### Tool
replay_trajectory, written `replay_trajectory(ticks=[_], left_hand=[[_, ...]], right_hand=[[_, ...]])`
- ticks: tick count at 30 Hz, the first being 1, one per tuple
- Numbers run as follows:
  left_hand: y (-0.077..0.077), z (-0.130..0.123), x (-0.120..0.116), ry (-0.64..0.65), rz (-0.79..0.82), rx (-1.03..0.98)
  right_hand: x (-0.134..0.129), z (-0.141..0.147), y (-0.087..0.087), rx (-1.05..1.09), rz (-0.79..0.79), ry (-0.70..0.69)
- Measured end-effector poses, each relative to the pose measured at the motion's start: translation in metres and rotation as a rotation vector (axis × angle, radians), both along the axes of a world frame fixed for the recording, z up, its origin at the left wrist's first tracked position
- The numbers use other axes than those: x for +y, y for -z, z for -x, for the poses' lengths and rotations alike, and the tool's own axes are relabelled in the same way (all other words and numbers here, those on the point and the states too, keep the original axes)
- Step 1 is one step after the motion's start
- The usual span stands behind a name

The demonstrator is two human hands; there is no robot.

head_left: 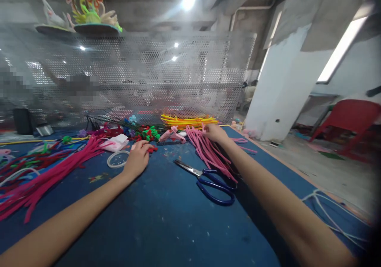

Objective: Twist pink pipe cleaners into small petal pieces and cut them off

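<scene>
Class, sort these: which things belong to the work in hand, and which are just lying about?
Apparently in hand:
- pink stems, at the right hand
- red pieces, by the left hand

Apparently lying about:
- scissors
- glue gun
- yellow stems
- red chair

Red chair [351, 120] beside the white pillar [276, 76], perforated metal screen [149, 68] behind.

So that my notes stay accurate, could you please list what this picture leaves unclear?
Head view:
- Left hand: hides whatever is beneath.
- Right hand: too blurred to confirm its grip on pink pipe cleaners.
- Magenta pipe cleaners: some cut off by left edge.
- White ring: specks inside too small.
</scene>
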State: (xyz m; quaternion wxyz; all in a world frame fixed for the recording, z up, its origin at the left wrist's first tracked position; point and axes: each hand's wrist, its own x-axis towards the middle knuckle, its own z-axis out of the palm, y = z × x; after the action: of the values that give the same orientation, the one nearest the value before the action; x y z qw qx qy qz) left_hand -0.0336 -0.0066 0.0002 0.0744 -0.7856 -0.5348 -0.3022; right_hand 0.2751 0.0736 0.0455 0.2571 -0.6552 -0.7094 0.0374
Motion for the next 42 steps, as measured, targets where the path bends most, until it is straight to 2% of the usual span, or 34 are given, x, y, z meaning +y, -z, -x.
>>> replay_trajectory(ticks=[2, 4, 7, 11, 16, 21, 27, 30, 33, 35, 39, 42], left_hand=[[0.005, 0.001, 0.002, -0.093, 0.013, 0.026], [0.009, 0.0, 0.002, -0.114, 0.045, 0.046], [0.008, -0.002, -0.002, -0.067, 0.102, 0.082], [0.004, -0.006, -0.01, -0.005, 0.119, 0.106], [0.003, -0.007, -0.012, -0.026, 0.12, 0.112], [0.004, -0.006, -0.008, -0.045, 0.141, 0.125], [0.006, -0.006, -0.006, -0.072, 0.168, 0.136], [0.008, -0.004, -0.005, -0.093, 0.182, 0.132], [0.008, -0.004, -0.005, -0.081, 0.163, 0.142], [0.006, -0.004, -0.005, -0.025, 0.142, 0.168], [0.002, -0.004, -0.006, 0.179, 0.159, 0.255], [0.003, -0.002, -0.005, 0.229, 0.17, 0.258]], right_hand=[[0.005, -0.002, 0.014, -0.031, 0.034, 0.044], [0.007, -0.005, 0.024, -0.043, 0.026, 0.083], [0.009, -0.011, 0.03, -0.026, -0.041, 0.115], [0.015, -0.02, 0.028, 0.054, -0.167, 0.089], [0.023, -0.021, 0.022, 0.16, -0.283, -0.003], [0.026, -0.005, 0.009, 0.237, -0.429, -0.061], [0.006, 0.022, -0.017, 0.266, -0.64, -0.142], [-0.01, 0.039, -0.028, 0.203, -0.695, -0.212], [-0.027, 0.061, -0.028, 0.024, -0.577, -0.254], [-0.035, 0.077, -0.019, -0.089, -0.442, -0.262], [-0.042, 0.103, 0.014, -0.231, -0.235, -0.33], [-0.044, 0.113, 0.038, -0.332, -0.105, -0.38]])
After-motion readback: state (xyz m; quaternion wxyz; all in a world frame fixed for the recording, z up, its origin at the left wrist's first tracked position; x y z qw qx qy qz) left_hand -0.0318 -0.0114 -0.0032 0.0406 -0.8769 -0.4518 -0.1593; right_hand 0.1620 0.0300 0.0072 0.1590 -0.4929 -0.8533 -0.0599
